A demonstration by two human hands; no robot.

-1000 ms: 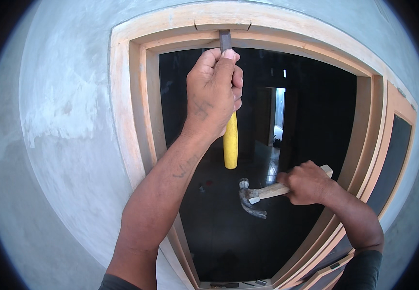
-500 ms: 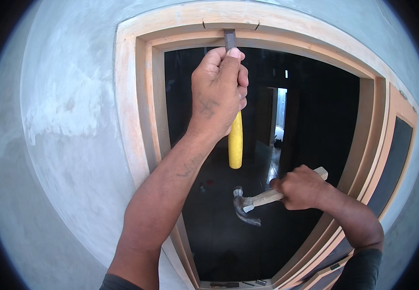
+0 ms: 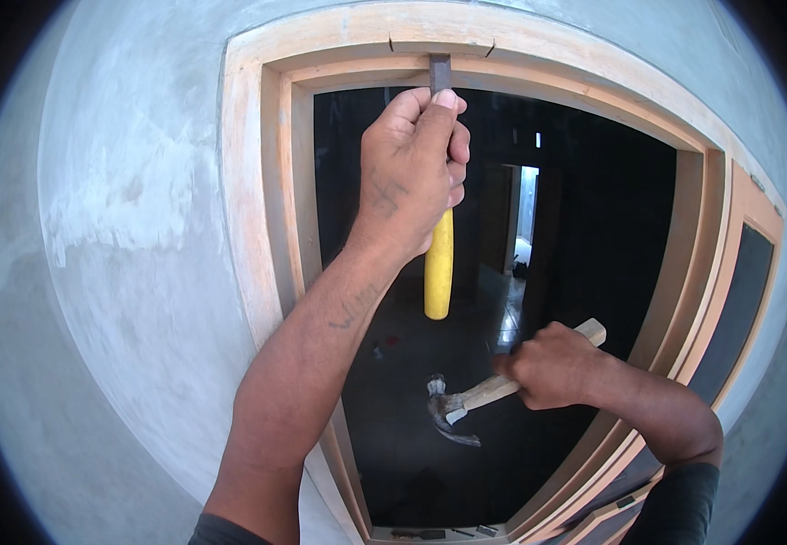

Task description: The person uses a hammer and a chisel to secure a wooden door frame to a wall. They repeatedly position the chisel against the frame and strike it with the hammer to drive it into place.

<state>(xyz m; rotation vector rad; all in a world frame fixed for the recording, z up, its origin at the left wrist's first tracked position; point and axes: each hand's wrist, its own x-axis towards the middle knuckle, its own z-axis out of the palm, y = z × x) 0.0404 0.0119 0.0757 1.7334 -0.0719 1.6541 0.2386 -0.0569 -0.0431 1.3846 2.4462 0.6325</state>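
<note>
My left hand is closed round a chisel with a yellow handle, held upright with its dark blade pointing up. The blade's tip meets the underside of the wooden frame's top piece, at a shallow notch marked by a cut at each end. Lower right, my right hand grips the wooden handle of a claw hammer. The hammer's metal head hangs below the chisel's butt end, apart from it, with the claw turned downward.
A grey plastered wall borders the frame on the left. At the right a hinged wooden window sash stands swung outward. On the bottom sill lie several small dark tools. Through the opening a dark room shows a lit doorway.
My right hand and the hammer have dropped slightly, moving down and left. The chisel's handle end has tilted a little to the left; its tip is still at the notch.
</note>
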